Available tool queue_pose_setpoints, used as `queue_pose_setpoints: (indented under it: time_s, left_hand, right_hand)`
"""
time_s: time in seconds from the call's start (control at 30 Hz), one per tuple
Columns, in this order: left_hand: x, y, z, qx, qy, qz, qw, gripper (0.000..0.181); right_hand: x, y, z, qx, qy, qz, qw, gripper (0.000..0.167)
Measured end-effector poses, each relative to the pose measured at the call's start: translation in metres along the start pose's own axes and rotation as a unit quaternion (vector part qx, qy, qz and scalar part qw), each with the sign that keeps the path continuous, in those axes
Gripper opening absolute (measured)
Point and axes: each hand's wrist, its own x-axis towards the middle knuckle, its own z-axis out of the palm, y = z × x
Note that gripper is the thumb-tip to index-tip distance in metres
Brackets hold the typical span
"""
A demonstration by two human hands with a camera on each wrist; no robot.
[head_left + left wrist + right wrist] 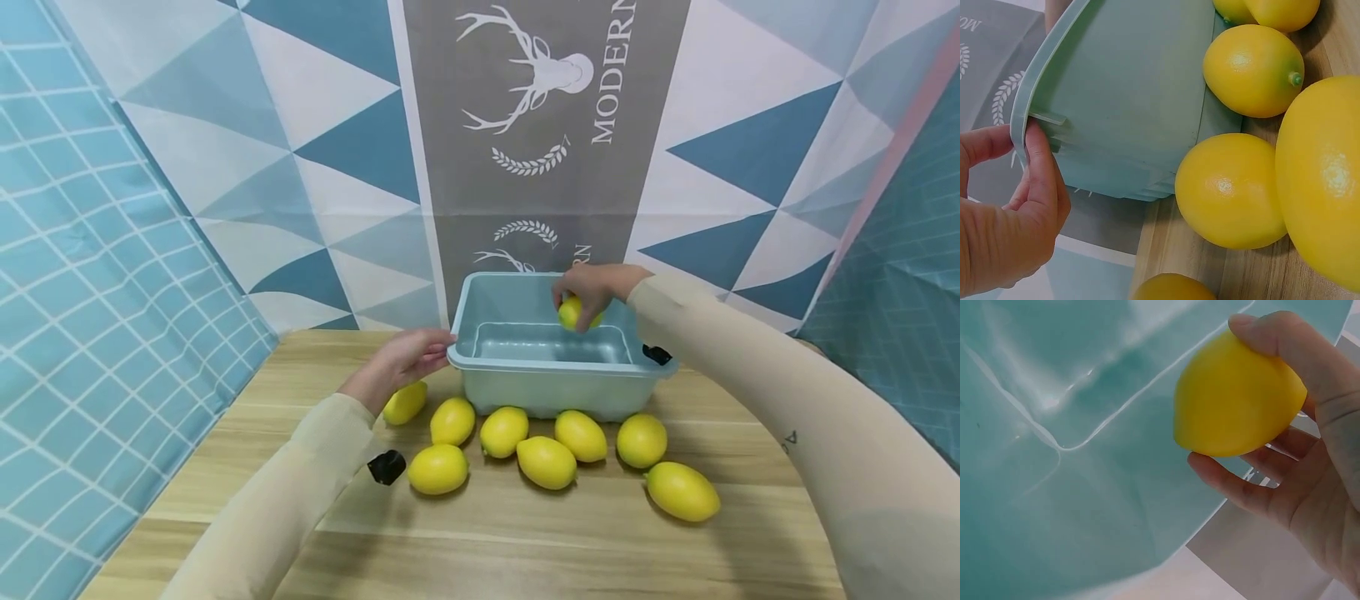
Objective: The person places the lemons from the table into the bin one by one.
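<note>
A yellow lemon (pixel 1235 400) is held by my right hand (pixel 590 292), thumb on one side and fingers on the other. Hand and lemon are at the right part of a blue-green plastic basin (pixel 555 385), over its inside. The basin's floor shows no lemons in the head view. With thumb and fingers, my left hand (pixel 1016 206) pinches the basin's rim at the left end. Several lemons lie on the table along the basin's near side, among them one lemon (pixel 547 462) in the middle and another (pixel 405 403) beneath the left hand.
The wooden table (pixel 480 550) ends at a patterned cloth wall behind the basin. A blue gridded cloth (pixel 112 292) hangs on the left and a teal one (pixel 900 308) on the right. The farthest right lemon (pixel 682 492) lies close to the right forearm.
</note>
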Motion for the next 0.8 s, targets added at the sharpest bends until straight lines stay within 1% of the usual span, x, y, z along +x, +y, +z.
queue_pose_setpoints:
  time_s: [0.2,0.27,0.43,0.57,0.7,0.8]
  left_hand:
    - [0.000,0.000,-0.001,0.001,0.002,-0.001,1.0000,0.046]
    - [0.001,0.000,-0.001,0.003,0.004,-0.003,1.0000,0.046]
    - [0.001,0.000,-0.001,0.009,0.011,0.000,0.9999,0.046]
    - [0.000,-0.001,0.000,0.005,0.012,0.002,0.9999,0.045]
    - [0.001,-0.002,0.001,0.004,0.010,0.003,0.9999,0.044]
    - [0.001,-0.001,0.001,0.012,0.011,0.005,0.9999,0.044]
  right_hand:
    - [0.004,0.001,0.001,0.010,-0.020,0.010,0.9997,0.040]
    - [0.005,0.001,0.002,0.011,-0.023,0.006,0.9996,0.040]
    - [0.005,0.000,0.001,0.011,-0.023,-0.001,0.9997,0.041]
    - [0.002,-0.001,0.000,0.017,-0.024,0.014,0.9995,0.046]
    - [-0.001,-0.005,-0.006,0.011,-0.011,0.013,0.9998,0.051]
    - [-0.005,-0.010,-0.014,0.004,0.010,-0.004,0.9999,0.051]
